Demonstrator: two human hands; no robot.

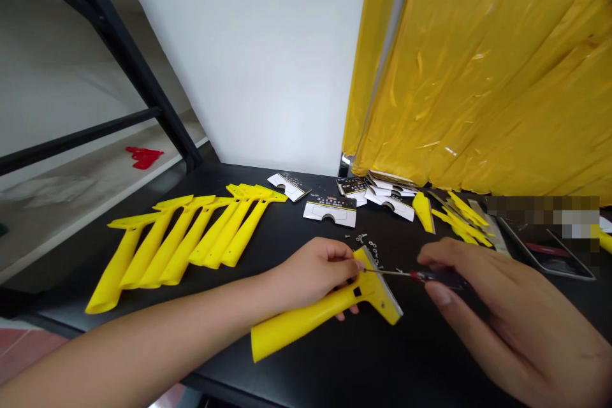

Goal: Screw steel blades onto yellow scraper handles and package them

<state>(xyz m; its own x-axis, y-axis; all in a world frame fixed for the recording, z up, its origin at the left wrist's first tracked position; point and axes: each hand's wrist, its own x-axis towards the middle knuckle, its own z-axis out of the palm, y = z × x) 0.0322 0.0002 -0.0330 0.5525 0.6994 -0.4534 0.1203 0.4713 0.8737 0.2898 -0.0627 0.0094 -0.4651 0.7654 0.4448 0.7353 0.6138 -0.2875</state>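
Observation:
My left hand point(321, 271) grips the head of a yellow scraper point(306, 313) with a metal blade along its edge. The scraper's hollow handle points toward the lower left. In my right hand point(511, 312) is a screwdriver point(442, 278) with a dark and red handle; its thin shaft reaches left to the scraper head, with the tip close to my left thumb. Small screws and nuts point(373, 247) lie scattered on the black table just behind the scraper head. Some of my left fingers are hidden under the scraper.
Several yellow scraper handles point(176, 242) lie in a row at the left. White-and-black cards point(331, 211) are spread along the back. Flat yellow pieces point(461, 220) and a dark tray-like object point(549, 248) lie at the right. A red object point(143, 157) rests on the shelf.

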